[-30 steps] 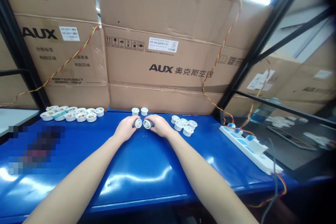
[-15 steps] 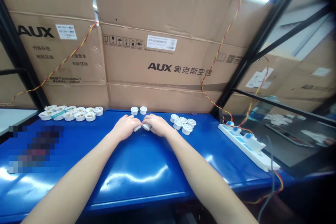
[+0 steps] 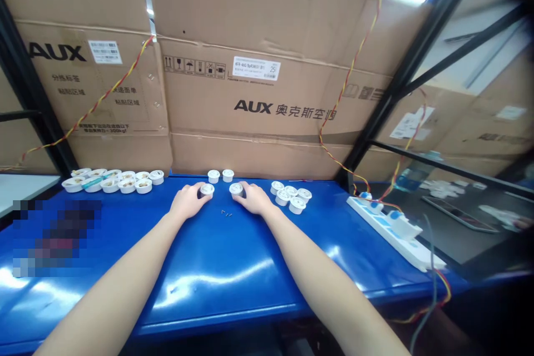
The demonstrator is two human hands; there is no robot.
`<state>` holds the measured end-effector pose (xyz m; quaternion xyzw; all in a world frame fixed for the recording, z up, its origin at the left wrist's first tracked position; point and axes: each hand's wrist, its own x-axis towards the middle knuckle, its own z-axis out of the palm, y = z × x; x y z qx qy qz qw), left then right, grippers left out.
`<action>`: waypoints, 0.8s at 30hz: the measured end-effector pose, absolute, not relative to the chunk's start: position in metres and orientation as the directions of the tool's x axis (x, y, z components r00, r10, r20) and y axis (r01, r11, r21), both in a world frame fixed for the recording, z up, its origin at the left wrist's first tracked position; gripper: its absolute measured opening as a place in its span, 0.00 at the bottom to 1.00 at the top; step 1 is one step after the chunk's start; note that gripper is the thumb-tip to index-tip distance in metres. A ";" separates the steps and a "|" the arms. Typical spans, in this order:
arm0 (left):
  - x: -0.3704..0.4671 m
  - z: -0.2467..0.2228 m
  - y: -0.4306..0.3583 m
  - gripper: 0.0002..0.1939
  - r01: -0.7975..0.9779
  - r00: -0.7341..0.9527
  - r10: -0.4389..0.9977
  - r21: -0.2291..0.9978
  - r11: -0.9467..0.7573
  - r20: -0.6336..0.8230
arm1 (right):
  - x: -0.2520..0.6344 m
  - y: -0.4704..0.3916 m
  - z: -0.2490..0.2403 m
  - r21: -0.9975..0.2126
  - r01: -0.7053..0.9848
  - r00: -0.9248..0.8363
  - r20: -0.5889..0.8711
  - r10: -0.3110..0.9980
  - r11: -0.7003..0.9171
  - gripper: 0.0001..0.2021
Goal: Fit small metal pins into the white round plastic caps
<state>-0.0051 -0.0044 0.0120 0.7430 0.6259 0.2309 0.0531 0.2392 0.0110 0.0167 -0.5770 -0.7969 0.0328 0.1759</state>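
My left hand is closed around a small round white plastic piece, a short flanged cup with small dark marks on top. My right hand grips a similar round white piece by its side. Both pieces are upright at the table surface, with a gap between them. In front of that gap lie a few tiny screw-like metal bits. Two more white pieces stand behind my hands. To the right of my right hand is a cluster of several matching pieces.
At the back left, several white cups with small yellowish contents stand in rows, a teal tool across them. A white power strip lies at the right beside the black frame. Cardboard walls the back of the blue table.
My hands have moved apart, left and right. The two white pieces, tilted close together before, are now upright and separated. Another tiny metal bit shows on the table.
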 end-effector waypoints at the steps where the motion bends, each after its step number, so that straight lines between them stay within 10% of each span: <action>1: -0.008 0.009 -0.002 0.27 0.914 0.080 0.955 0.362 -0.185 0.287 | 0.242 0.013 0.014 -0.256 0.923 -0.230 0.230 0.945 0.287 0.29; 7: -0.013 0.016 -0.001 0.21 0.890 -0.140 0.962 0.455 0.018 0.236 | 0.248 0.017 0.021 -0.275 0.952 -0.061 0.266 0.962 0.136 0.21; 24: -0.011 -0.004 0.024 0.27 0.927 0.138 0.977 0.325 -0.186 0.165 | 0.246 0.039 0.001 -0.306 0.846 -0.399 0.178 0.899 0.436 0.24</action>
